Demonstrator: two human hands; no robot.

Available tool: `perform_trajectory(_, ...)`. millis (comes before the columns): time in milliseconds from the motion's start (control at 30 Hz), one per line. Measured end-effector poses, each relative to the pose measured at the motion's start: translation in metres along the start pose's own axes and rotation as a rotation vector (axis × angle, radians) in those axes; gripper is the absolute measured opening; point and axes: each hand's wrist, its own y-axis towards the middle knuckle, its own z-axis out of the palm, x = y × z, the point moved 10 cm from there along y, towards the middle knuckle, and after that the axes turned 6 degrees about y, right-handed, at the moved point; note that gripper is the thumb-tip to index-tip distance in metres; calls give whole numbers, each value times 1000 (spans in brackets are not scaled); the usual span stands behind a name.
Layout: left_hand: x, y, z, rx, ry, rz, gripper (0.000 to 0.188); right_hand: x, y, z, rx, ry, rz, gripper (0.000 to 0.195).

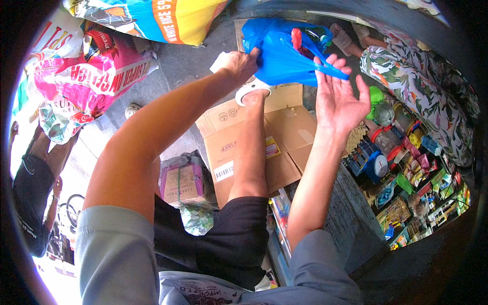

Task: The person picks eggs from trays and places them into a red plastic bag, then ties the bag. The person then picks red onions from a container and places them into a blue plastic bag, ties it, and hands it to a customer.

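A blue plastic bag (282, 53) is stretched between my two hands at the top centre. My left hand (238, 65) is closed on the bag's left side, with a small white piece beside its knuckles. My right hand (339, 95) lies palm up with its fingers apart, and a drawn-out handle of the bag runs across the fingers. Something red (296, 39) shows at the bag's opening; the rest of what is inside is mostly hidden. Below the bag is an opened cardboard box (286, 129), partly covered by my leg.
Rice sacks (179, 19) stand at the top left. A blue dial scale (375, 166), lidded jars (381, 137) and many small packets fill the right side. A person in patterned trousers (419, 87) is at the upper right; another person (34, 179) is at the far left.
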Motion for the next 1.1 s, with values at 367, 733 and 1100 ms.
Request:
perform_trajectory(367,-19,-2,-7,168,49,158,26,-6,40,40,-42,19,11,17)
perform_trajectory(733,28,-8,20,350,87,98,20,-42,7,13,-34,-531,284,16)
perform_trajectory(1100,30,-6,-17,24,109,338,14,10,22,0,-47,-1101,226,27)
